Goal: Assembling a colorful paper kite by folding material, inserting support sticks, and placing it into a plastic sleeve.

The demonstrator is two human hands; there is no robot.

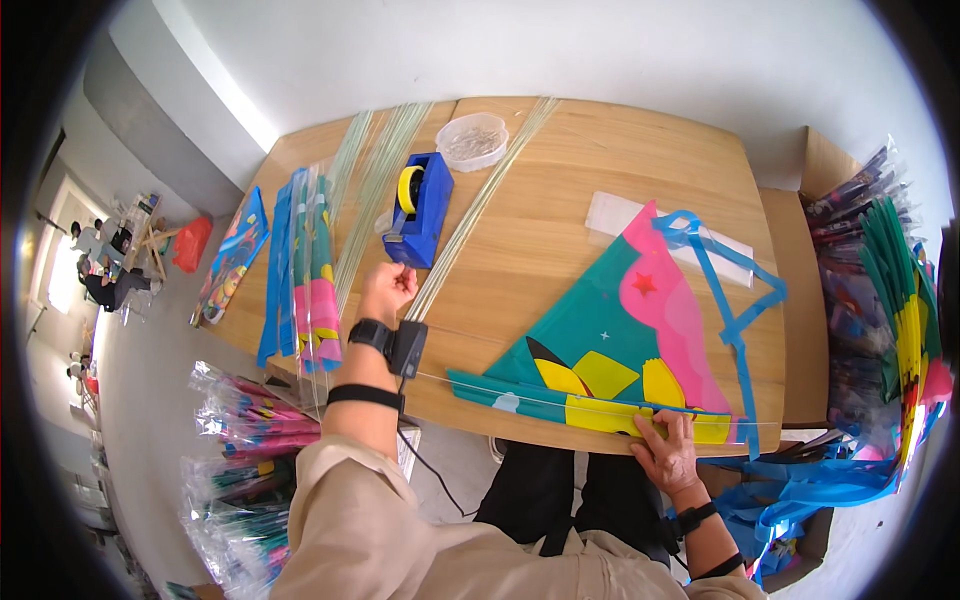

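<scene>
A folded kite in green, pink and yellow lies on the right half of the table, its long lower edge toward me. A thin, pale rod runs along that edge and sticks out past its left end. My right hand grips the edge near its right end, thumb and fingers bent over it. My left hand is closed just in front of a blue tape dispenser with a yellow-cored roll. Whatever its curled fingers hold is too small to make out. Blue ribbon tails trail off the kite's right side.
Bundles of thin rods and a clear tub of small pieces lie farther back. Folded kites rest at the table's left. Bagged kites stand below left; more kites and a cardboard box are at right.
</scene>
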